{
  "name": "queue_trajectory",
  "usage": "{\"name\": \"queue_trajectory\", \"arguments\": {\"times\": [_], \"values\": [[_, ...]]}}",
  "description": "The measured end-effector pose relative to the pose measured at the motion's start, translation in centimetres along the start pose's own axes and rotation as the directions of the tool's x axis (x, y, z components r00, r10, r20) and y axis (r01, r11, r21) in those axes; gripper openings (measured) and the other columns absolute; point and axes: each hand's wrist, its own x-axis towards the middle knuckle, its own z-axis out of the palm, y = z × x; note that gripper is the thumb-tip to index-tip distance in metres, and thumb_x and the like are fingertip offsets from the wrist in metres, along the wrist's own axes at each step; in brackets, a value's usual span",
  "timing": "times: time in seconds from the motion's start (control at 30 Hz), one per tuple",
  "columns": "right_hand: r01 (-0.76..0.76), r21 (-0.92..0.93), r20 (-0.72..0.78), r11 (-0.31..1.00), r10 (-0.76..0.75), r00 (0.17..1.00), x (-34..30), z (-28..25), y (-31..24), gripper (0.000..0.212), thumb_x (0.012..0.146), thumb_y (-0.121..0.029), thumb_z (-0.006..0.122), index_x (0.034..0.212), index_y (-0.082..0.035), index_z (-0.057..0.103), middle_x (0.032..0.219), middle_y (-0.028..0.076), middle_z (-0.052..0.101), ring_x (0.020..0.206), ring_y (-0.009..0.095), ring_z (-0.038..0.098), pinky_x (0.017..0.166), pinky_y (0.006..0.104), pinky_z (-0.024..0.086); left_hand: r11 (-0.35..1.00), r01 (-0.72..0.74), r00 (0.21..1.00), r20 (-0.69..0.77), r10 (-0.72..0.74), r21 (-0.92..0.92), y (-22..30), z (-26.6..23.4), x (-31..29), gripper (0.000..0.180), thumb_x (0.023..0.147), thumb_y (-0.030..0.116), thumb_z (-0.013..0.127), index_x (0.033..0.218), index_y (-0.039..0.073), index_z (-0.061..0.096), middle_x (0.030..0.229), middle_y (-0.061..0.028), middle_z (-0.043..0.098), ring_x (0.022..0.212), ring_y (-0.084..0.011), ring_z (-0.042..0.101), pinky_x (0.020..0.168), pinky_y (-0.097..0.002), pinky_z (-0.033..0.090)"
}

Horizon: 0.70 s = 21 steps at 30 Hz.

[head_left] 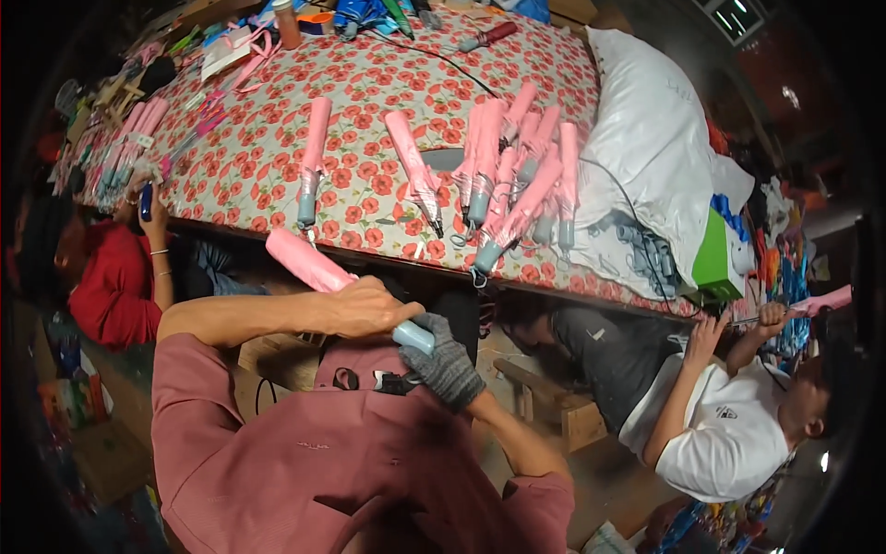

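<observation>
A folded pink umbrella (303, 259) lies slantwise across my front, just off the table's near edge. Bare fingers of my left hand (365, 308) wrap round its lower body. My right hand (447, 366), in a grey knit glove, closes on the pale blue-grey handle (414, 338); its fingertips are partly hidden. Beyond the held umbrella, another pink umbrella (316, 138) rests alone on the table, handle toward me. A second one (412, 164) lies to its right, and several more are heaped in a pile (524, 189).
The flowered tablecloth (268, 185) covers the table. A large white sack (637, 120) stands at its right end, beside a green box (715, 258). Co-workers sit at left in a red top (115, 286) and at right in a white shirt (724, 429). A wooden stool (554, 402) stands below.
</observation>
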Motion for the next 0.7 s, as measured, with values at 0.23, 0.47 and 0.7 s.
{"name": "queue_trajectory", "arguments": {"times": [0.23,0.47,0.7], "values": [[-0.014,0.283,-0.395,0.959,0.130,0.909,6.3,-1.0,6.5,0.058,0.090,-0.024,0.076,0.139,-0.004,0.052,0.109,0.011,0.065,0.087,0.019,0.063,0.079,0.0330,0.054,0.814,-0.073,0.997,0.042,0.059,0.576,-12.3,-1.5,-1.2,0.014,0.090,0.025,0.063,0.101,0.018,0.060,0.088,-0.0029,0.065,0.086,-0.0222,0.061,0.088,-0.0415,0.046],[-0.257,0.062,-0.705,0.964,0.224,0.672,12.4,-6.3,6.9,0.050,0.092,-0.022,0.073,0.134,-0.002,0.055,0.104,0.011,0.067,0.088,0.025,0.065,0.082,0.0351,0.054,0.792,0.113,0.881,0.308,-0.359,0.600,-19.6,-1.2,-5.3,0.026,0.092,0.029,0.061,0.115,0.018,0.068,0.100,-0.0035,0.064,0.105,-0.0251,0.062,0.093,-0.0530,0.045],[-0.157,-0.212,-0.840,0.965,-0.098,0.533,14.0,-6.3,9.5,0.049,0.088,-0.025,0.076,0.129,-0.002,0.061,0.105,0.012,0.069,0.089,0.030,0.066,0.082,0.0383,0.054,0.912,0.106,0.983,0.098,-0.157,0.396,-15.5,-1.4,2.9,0.023,0.096,0.022,0.054,0.117,0.016,0.061,0.105,-0.0067,0.062,0.099,-0.0278,0.062,0.087,-0.0402,0.049]]}}
